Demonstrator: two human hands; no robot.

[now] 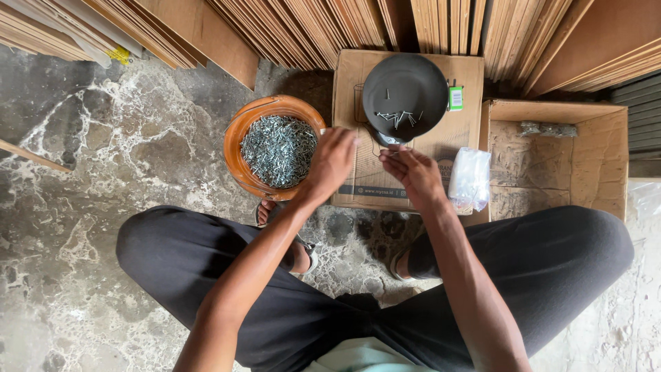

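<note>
Small nails: few, loose in dark scale pan on closed carton, within reach. Left hand, right hand: fingers pinched together below pan; contents indiscernible. Orange bowl of nails on floor beside, supplying.

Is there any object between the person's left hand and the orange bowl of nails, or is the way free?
Nothing visible stands in the way. The left hand is right at the rim of the orange bowl, beside the nails. The dark round pan and cardboard box lie to the other side, under the right hand.
</note>
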